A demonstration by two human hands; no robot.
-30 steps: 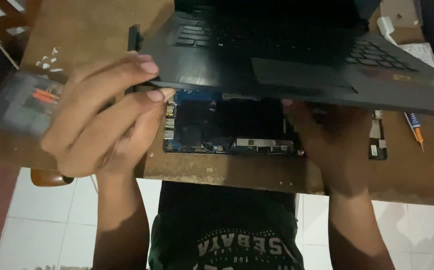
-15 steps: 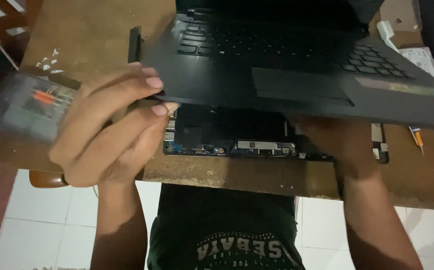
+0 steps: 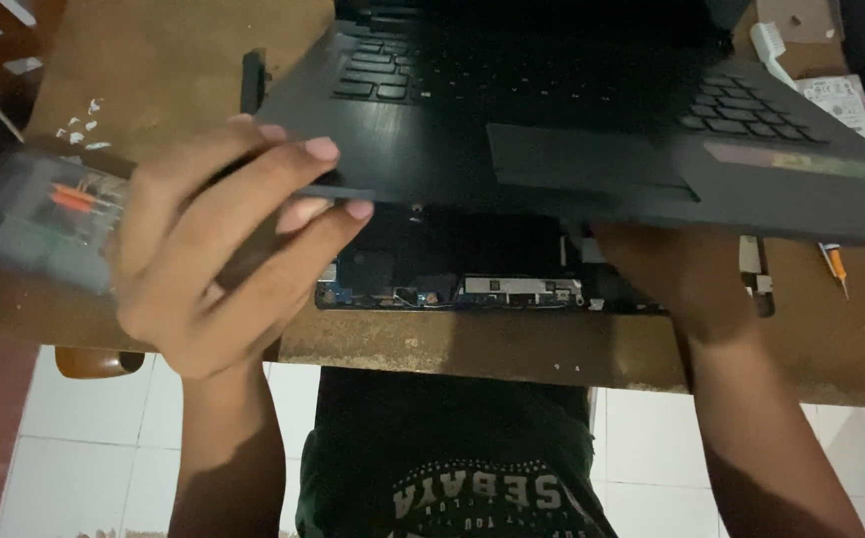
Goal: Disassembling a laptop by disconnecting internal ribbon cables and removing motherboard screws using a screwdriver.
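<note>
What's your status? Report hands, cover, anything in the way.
Left hand gripping the keyboard cover at its front-left corner. Right hand underneath, supporting it. Cover raised off the base; nothing seen blocking.

A dark laptop keyboard cover of matt plastic, faintly brushed, with a smoother touchpad, sits above exposed circuit boards with small metal parts. The table beneath is worn brown wood, rough and chipped along its front edge. A clear plastic case looks glossy, and the floor tiles are smooth and pale.
</note>
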